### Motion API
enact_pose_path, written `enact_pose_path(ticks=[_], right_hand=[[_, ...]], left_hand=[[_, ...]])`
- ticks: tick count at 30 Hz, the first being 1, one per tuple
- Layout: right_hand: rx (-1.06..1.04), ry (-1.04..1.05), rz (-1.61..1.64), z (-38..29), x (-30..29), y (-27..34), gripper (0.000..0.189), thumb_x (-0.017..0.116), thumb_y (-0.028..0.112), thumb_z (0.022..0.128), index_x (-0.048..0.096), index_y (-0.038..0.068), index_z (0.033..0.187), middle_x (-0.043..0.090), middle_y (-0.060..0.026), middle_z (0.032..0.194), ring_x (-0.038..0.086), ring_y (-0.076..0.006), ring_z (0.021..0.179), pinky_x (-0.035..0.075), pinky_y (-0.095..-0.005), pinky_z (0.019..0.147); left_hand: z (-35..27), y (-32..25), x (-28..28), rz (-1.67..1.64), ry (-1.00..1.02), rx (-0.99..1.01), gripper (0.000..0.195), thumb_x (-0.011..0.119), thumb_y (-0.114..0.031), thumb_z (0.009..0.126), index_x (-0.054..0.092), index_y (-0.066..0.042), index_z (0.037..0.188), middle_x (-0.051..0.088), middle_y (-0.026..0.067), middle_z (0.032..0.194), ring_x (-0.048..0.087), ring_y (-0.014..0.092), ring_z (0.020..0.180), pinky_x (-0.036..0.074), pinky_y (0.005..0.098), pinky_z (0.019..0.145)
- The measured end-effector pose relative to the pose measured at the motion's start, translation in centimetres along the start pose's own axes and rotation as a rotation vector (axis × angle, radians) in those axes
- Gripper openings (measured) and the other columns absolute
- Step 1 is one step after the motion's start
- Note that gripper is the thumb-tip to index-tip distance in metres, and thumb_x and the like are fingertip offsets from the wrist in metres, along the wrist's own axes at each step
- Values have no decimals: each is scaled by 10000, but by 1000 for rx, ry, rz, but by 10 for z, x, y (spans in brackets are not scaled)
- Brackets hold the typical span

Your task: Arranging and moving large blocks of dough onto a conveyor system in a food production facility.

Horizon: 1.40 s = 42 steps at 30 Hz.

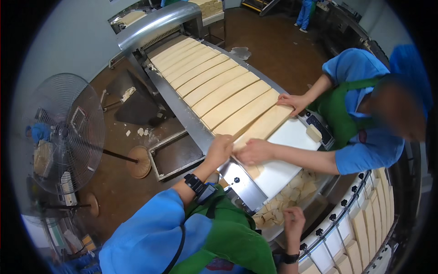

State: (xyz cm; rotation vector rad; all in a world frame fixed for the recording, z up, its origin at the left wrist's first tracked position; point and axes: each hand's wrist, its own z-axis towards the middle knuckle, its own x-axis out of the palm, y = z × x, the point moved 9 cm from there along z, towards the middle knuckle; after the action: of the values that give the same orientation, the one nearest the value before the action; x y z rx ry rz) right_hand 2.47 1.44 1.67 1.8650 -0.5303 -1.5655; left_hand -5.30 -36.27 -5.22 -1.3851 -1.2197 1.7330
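Wide strips of a pale, dough-like sheet (219,88) lie side by side across a conveyor. My left hand (220,149), with a dark device strapped at the wrist, grips the near end of a strip at the conveyor's lower left edge; its fingertips are partly hidden. Low over a bin of pale scraps (280,202) is my right hand (294,219), loosely bent, with nothing visible in it. Between my hands and the co-worker lies the foremost strip (265,126), slanted onto a white board (289,154). Both hands of the co-worker touch that strip's two ends.
A co-worker in blue and a green apron (328,99) leans in from the right. A steel housing with a plate (244,185) stands before me. At lower right, a curved rail (335,222) borders more strips. A large fan (65,133) and an empty metal frame (178,156) stand left.
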Motion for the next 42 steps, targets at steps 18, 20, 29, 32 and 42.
enact_pose_path(ticks=[18,20,29,32,42], right_hand=[[7,-190,-401,356,153,81,651,625,374,855,413,26,1363,307,-251,1442,336,-416,1285,341,-481,1044],[112,-199,-466,390,155,91,660,546,483,886,391,96,1397,233,-264,1483,350,-408,1291,361,-471,1036],[373,-192,-451,420,134,80,569,543,453,874,440,72,1284,286,-256,1423,479,-446,1149,476,-479,907],[589,-256,-348,386,95,51,582,619,386,779,438,57,1224,379,-187,1221,492,-410,1103,481,-484,889],[914,-739,154,165,-20,-89,906,754,339,657,259,-31,1320,67,-339,1475,393,-482,1257,420,-481,982]], left_hand=[[59,16,-4,413,268,-136,812,805,-226,691,330,83,1272,413,248,1167,513,433,1058,479,442,886],[61,20,-6,473,297,-83,862,826,-269,669,331,126,1255,434,274,1133,578,431,938,522,426,786],[68,16,6,630,476,-78,936,804,-354,687,301,134,1308,435,240,1126,599,386,916,542,400,741],[69,16,14,635,485,69,934,817,-304,658,311,100,1330,426,237,1148,587,399,902,538,427,752],[20,-41,127,504,790,231,839,787,-226,689,301,-43,1348,390,267,1149,543,457,929,505,480,824]])
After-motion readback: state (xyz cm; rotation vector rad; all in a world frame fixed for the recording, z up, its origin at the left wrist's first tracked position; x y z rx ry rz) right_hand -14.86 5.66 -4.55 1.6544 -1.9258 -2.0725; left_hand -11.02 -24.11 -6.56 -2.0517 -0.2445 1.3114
